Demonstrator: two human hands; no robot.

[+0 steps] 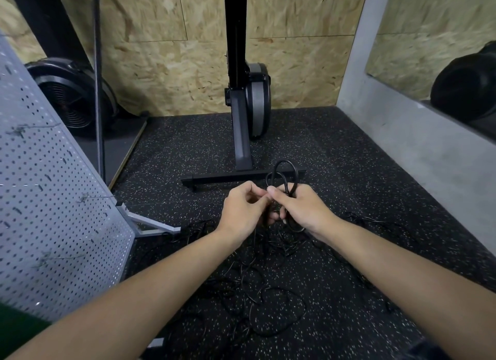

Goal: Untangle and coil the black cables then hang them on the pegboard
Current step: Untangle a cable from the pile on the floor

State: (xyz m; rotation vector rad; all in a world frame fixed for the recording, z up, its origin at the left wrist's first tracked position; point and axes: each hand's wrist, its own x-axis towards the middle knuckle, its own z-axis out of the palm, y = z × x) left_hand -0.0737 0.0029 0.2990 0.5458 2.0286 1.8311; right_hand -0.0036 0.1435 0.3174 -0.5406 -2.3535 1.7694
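Black, thin, limp: the small cable coil (283, 178) is pinched in the right hand (300, 209), loops standing above the fist. Left hand (243, 212), its grip pressed together on a strand beside the coil. Below both, loose cables (268, 300) sprawl tangled mid-floor (349, 155), reaching toward the pegboard (53, 198) at the left edge. Likely light, snag-prone; best held where loops cross.
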